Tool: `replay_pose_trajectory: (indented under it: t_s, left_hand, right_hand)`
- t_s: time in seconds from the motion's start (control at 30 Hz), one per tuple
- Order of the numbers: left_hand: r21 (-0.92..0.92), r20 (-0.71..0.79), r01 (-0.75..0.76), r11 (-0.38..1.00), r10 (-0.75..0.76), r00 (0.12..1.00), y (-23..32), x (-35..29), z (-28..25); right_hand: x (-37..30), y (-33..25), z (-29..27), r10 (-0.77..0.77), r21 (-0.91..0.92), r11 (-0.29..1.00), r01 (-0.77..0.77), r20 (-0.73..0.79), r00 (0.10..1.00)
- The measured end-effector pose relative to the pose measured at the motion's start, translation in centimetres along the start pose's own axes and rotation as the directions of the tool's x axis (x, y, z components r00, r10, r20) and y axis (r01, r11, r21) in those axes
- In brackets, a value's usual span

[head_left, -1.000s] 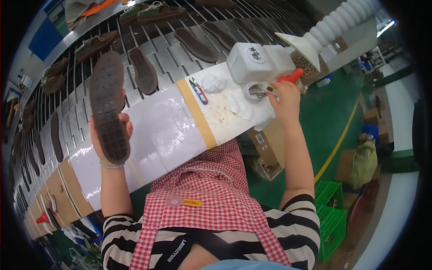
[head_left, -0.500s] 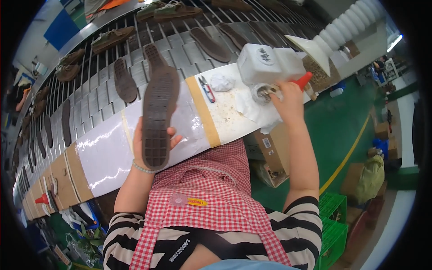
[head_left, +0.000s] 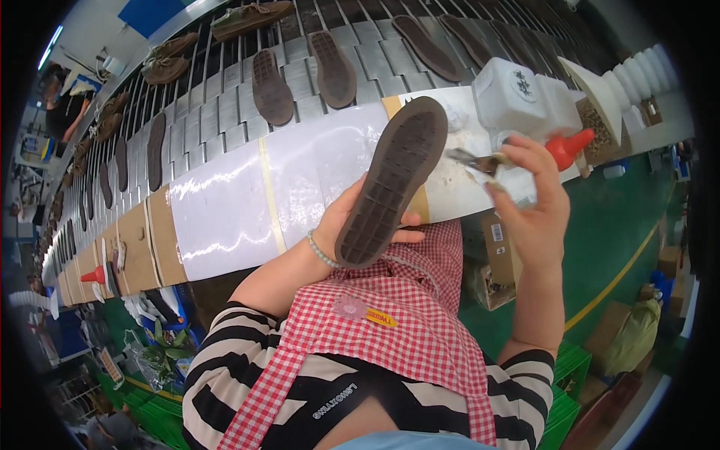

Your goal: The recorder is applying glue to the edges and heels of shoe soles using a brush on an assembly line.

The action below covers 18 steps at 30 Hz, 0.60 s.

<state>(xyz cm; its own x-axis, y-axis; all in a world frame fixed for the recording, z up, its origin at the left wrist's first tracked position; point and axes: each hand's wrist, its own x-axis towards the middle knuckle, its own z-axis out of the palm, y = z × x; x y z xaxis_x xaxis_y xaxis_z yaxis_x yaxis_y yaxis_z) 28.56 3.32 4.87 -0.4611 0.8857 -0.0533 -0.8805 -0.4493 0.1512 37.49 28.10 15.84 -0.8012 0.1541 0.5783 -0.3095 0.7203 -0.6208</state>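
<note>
A brown shoe sole [head_left: 394, 180], gridded side up, slants in front of me. My left hand [head_left: 343, 217] holds it from beneath near its lower end, with fingertips showing past its right edge. To its right, my right hand [head_left: 536, 199] pinches a small brush [head_left: 480, 161] between thumb and fingers. The brush is blurred, its greyish tip pointing left at the sole with a small gap between them. Behind my right fingers a small clear jar [head_left: 500, 139] is partly hidden.
White plastic canisters [head_left: 510, 94] and a red cone-topped bottle [head_left: 570, 148] stand right, below a white suction hood [head_left: 596, 97]. Across the sheeted bench [head_left: 225, 206], a slatted conveyor [head_left: 214, 97] carries soles [head_left: 332, 69] and shoes [head_left: 251, 19]. Green crates [head_left: 566, 375] stand lower right.
My right hand has left the jar, bringing the brush out toward the sole. The sole has tilted rightward in my left hand. The whole view has turned.
</note>
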Motion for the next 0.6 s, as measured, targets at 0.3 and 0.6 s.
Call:
replay_pose_trajectory:
  t_s: [0.3, 0.6]
  left_hand:
    - [0.149, 0.115, 0.109, 0.983, -0.127, 0.985, -0.3, -1.1, 2.3]
    - [0.142, -0.203, 0.006, 0.990, 0.023, 0.979, -1.2, -0.4, 4.7]
  right_hand:
    - [1.4, -2.4, 2.8, -0.327, -0.116, 0.931, 0.346, 0.153, 0.933]
    - [-0.6, -4.1, 3.5, -0.332, 0.013, 0.940, 0.340, 0.248, 0.910]
